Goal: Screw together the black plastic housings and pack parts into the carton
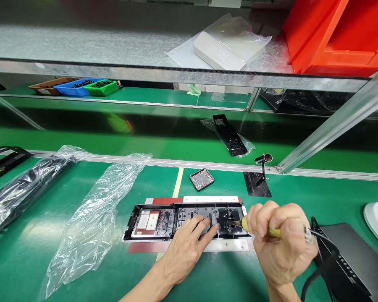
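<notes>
A long black plastic housing (193, 214) lies inside a fixture with a reddish-brown base (145, 248) and pale metal rails (211, 199). My left hand (189, 243) rests on the housing's middle, palm down with fingers spread. In my right hand (282, 235) is a yellow-handled soldering iron (245, 223), its black cord trailing from the back. The metal tip points left and reaches a small black part (229, 218) at the housing's right end; whether it touches is hard to tell. Behind the fixture sits a small black tray (202, 179) of tiny silvery metal pieces.
Clear plastic sleeves (94, 218) and a wrapped black part (25, 193) lie left. A small stand with a metal tube (263, 159) is at back right. A black panel (349, 256) lies right, near the cord. A metal shelf (113, 69) with a red bin (334, 37) hangs overhead.
</notes>
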`<state>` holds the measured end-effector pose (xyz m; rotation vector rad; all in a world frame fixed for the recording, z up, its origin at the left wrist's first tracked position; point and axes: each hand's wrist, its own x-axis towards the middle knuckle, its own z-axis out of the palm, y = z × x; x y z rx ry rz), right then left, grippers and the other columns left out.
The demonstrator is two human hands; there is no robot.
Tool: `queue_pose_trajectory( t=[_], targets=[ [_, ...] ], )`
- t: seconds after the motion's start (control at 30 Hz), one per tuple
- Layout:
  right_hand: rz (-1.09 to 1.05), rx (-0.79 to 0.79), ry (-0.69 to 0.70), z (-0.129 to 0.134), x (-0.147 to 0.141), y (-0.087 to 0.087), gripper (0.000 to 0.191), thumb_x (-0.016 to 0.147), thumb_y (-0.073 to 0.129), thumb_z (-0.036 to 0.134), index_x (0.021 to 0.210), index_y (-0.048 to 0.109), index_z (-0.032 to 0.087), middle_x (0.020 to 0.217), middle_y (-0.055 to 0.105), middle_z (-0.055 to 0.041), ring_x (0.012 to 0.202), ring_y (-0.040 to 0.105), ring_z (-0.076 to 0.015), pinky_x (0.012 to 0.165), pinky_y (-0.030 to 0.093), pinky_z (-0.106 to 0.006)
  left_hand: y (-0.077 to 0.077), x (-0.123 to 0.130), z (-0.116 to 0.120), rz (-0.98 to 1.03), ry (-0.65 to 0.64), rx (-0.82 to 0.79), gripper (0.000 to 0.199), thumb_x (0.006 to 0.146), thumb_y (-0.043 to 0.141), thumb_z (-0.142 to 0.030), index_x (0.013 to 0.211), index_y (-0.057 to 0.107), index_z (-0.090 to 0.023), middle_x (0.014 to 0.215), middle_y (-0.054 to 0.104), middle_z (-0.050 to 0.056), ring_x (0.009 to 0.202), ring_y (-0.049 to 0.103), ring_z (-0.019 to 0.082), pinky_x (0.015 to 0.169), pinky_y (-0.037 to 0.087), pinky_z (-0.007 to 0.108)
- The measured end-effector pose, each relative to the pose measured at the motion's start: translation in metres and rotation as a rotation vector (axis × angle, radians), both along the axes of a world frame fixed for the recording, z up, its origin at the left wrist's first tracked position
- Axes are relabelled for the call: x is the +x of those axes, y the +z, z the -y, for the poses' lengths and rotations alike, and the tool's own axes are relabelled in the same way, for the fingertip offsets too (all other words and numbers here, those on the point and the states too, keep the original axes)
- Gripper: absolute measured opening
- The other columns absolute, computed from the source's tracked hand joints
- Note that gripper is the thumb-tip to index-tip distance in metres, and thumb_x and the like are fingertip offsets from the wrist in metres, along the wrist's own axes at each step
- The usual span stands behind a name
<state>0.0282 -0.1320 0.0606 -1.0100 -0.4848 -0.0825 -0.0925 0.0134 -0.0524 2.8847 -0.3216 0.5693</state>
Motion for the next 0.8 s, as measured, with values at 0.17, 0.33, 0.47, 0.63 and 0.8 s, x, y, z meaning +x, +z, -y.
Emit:
queue_pose_trajectory(
  t=[0.17,0.33,0.47,0.63,0.8],
  targets=[
    [-0.029,-0.055,0.047,-0.006,-0.002,-0.008,0.035,0.100,0.052,0.031,0.067,0.048,0.019,0.052,0.048,0.0036,0.045,0.043,-0.0089,0.045,0.033,-0.022,-0.005,-0.005,0.000,0.011,0.031,-0.073,0.045,0.096,0.048,0.000,0.136,0.059,-0.017,0.128,0.062,0.014,0.117,0.055,0.029,0.091,0.054,0.045],
    [-0.034,-0.084,0.075,-0.013,-0.007,-0.016,0.035,0.101,0.051,0.030,0.067,0.048,0.019,0.051,0.046,0.0043,0.046,0.043,-0.0085,0.048,0.034,-0.024,-0.004,-0.005,0.003,0.072,0.086,-0.128,0.032,0.100,0.056,-0.015,0.132,0.062,-0.018,0.124,0.065,0.012,0.117,0.055,0.031,0.090,0.054,0.045],
    [-0.041,-0.099,0.090,-0.019,-0.008,-0.020,0.035,0.101,0.050,0.027,0.067,0.049,0.019,0.052,0.046,0.0046,0.047,0.044,-0.0080,0.050,0.035,-0.024,-0.004,-0.005,0.004,0.074,0.107,-0.155,0.030,0.101,0.057,-0.017,0.130,0.063,-0.017,0.124,0.065,0.012,0.120,0.055,0.032,0.091,0.054,0.046],
    [-0.046,-0.117,0.082,-0.023,-0.008,-0.023,0.035,0.101,0.051,0.028,0.067,0.049,0.019,0.051,0.046,0.0047,0.046,0.043,-0.0079,0.048,0.033,-0.024,-0.006,-0.005,0.004,0.073,0.123,-0.174,0.029,0.101,0.057,-0.020,0.129,0.063,-0.018,0.125,0.065,0.013,0.121,0.056,0.032,0.092,0.054,0.046],
    [-0.068,-0.148,0.100,-0.025,-0.009,-0.026,0.036,0.101,0.051,0.031,0.067,0.049,0.020,0.051,0.047,0.0044,0.046,0.043,-0.0084,0.047,0.031,-0.023,-0.007,-0.005,0.005,0.085,0.125,-0.188,0.030,0.101,0.058,-0.021,0.130,0.063,-0.017,0.124,0.066,0.013,0.121,0.057,0.032,0.091,0.055,0.046]
  ],
)
